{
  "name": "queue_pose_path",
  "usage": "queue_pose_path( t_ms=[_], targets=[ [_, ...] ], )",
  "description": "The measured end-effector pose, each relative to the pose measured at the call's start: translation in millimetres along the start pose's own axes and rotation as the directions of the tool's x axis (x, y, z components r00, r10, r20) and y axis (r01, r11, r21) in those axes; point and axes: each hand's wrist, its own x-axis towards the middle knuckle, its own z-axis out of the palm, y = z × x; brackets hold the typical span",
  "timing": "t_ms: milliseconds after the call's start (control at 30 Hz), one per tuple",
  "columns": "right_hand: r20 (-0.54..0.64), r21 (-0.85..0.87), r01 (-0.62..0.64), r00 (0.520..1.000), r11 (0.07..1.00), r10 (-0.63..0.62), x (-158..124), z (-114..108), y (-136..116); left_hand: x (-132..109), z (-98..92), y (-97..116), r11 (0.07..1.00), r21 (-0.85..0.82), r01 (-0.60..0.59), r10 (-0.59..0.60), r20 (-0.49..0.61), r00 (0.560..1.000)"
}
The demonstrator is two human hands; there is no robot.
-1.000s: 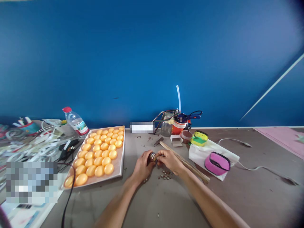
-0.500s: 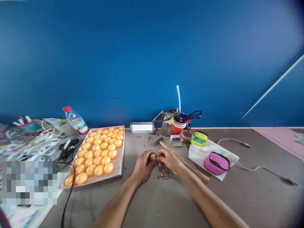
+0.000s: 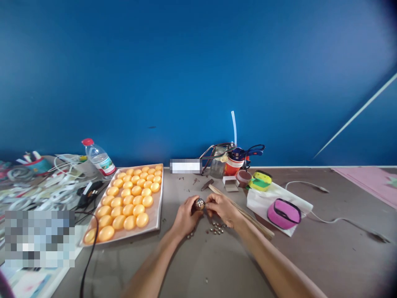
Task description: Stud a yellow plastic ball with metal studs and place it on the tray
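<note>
From the head camera, both forearms reach in from the near edge of the bench (image 3: 201,265) and meet around its middle. The left hand (image 3: 185,216) is clamped on a small studded ball (image 3: 199,203), its fingers curled round the ball's left side and holding it just off the surface. This probably leaves the ball free to be turned. The right hand (image 3: 222,209) comes in from the other side with its fingertips drawn together against the ball. Whether they grip the ball itself or a small piece at its surface is too small to tell.

A little heap of loose metal studs (image 3: 217,228) lies on the bench directly under the right hand, within easy reach. A few strays sit near the left wrist.

Left of the hands is a tray (image 3: 157,223) carrying rows of orange half-shells (image 3: 130,203), dome side up and close-packed. A water bottle (image 3: 99,159) stands beyond the tray's far left corner, and a black cable (image 3: 89,252) runs down to the near edge.

To the right, a bundle of wooden sticks (image 3: 248,217) lies slantwise, passing behind the right hand. A small hammer (image 3: 206,184) rests near its far end. A pink pouch (image 3: 283,213) sits on a white sheet (image 3: 299,203). At the bench's far edge, against the blue wall, a red cup (image 3: 232,166) holds tools.
</note>
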Motion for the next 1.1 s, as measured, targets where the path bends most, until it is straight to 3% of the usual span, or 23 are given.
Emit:
queue_pose_path(
  t_ms=[367, 500, 633, 733, 967, 1100],
  targets=[
    [0.027, 0.063, 0.024, 0.999, 0.998, -0.026, 0, 3, 4, 2, 0.3, -4, 0.998, -0.043, 0.036, -0.037, -0.022, 0.999],
    [0.007, -0.124, 0.087, 0.996, 0.989, -0.087, 4, -7, 4, 3, -1.8, -2, 0.995, -0.068, 0.070, -0.073, -0.034, 0.997],
    [0.097, -0.490, 0.167, 0.986, 0.856, -0.137, 5, -17, 3, 4, -4.0, -4, 0.986, -0.105, 0.126, -0.134, -0.068, 0.989],
    [0.177, -0.642, 0.187, 0.980, 0.743, -0.094, 2, -15, 1, 5, -5.0, -7, 0.976, -0.146, 0.163, -0.175, -0.077, 0.982],
    [0.288, -0.809, 0.327, 0.945, 0.488, -0.156, -5, -2, 5, 6, -4.3, -7, 0.973, -0.150, 0.174, -0.186, -0.064, 0.981],
    [0.270, -0.805, 0.344, 0.938, 0.484, -0.218, -4, -3, 9, 5, -4.0, -8, 0.977, -0.143, 0.159, -0.171, -0.076, 0.982]
  ],
)
